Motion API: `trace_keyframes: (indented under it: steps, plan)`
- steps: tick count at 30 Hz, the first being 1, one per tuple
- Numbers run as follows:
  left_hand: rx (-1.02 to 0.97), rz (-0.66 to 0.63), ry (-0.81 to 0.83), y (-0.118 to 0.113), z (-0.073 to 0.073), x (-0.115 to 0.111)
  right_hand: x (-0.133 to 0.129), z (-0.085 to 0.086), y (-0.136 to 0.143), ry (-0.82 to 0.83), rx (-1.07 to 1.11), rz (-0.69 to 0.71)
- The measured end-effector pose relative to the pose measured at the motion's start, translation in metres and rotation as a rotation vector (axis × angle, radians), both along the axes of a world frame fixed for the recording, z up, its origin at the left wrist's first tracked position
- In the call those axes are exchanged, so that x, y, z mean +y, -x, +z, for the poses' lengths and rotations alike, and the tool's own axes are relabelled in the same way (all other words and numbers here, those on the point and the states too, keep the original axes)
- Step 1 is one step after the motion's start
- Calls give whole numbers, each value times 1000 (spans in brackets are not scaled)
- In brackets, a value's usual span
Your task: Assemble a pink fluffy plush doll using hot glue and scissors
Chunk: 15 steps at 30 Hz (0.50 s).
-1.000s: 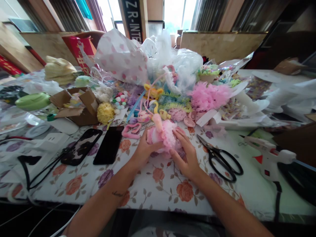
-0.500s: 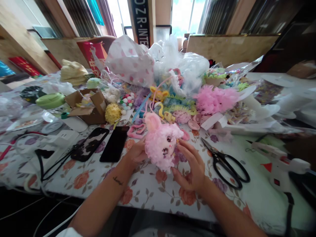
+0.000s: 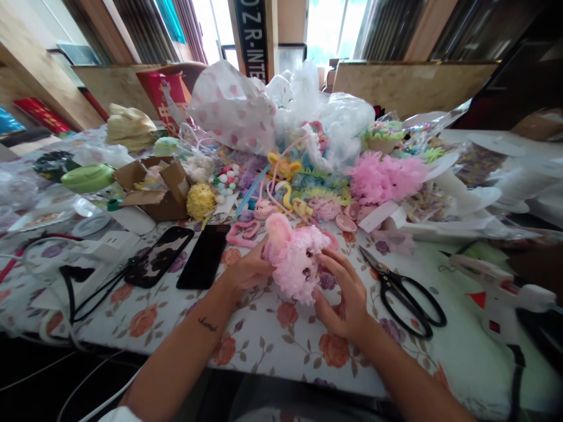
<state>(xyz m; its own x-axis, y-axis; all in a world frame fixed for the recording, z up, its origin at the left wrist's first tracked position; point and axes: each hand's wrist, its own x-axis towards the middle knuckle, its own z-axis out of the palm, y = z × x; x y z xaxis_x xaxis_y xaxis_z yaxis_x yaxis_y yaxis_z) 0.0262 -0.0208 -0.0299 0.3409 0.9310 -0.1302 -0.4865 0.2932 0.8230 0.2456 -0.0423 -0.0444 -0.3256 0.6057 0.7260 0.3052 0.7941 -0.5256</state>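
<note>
Between my two hands is a fluffy pink doll head (image 3: 294,271) with dark eyes and a pink ear on its upper left. Its face is turned to the right. My left hand (image 3: 251,266) is closed on the head's left side, below the ear, with some fingertips hidden behind the fluff. On the other side, my right hand (image 3: 345,293) curves round the face edge, thumb low and fingers high, gripping it. A loop of pink fuzzy stem (image 3: 243,233) lies just behind my left hand. Black-handled scissors (image 3: 402,293) rest to the right of my right hand.
A glue gun (image 3: 497,293) lies at the far right. Two phones (image 3: 203,258) and a power strip (image 3: 94,264) with cables sit at left. Behind are a cardboard box (image 3: 153,196), pink tulle (image 3: 385,176), a yellow pompom (image 3: 201,201) and plastic bags (image 3: 233,111).
The doll head has shifted slightly right and turned, so its face points more to the right. My left hand has moved right and up with it; a pink figure behind is now uncovered.
</note>
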Motion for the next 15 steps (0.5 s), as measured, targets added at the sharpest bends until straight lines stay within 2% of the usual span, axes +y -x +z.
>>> trace_keyframes:
  steps: [3,7,11,15]
  plan:
    - [50,82,7,-12,7,-4,2,2,1,110,15,10]
    - [96,375,18,-31,10,-6,8,4,8,196,25,-66]
    - [124,556,86,-31,5,-2,23,4,2,173,-32,-267]
    - [90,709,156,-20,1,5,37,1,-42,294,-253,-579]
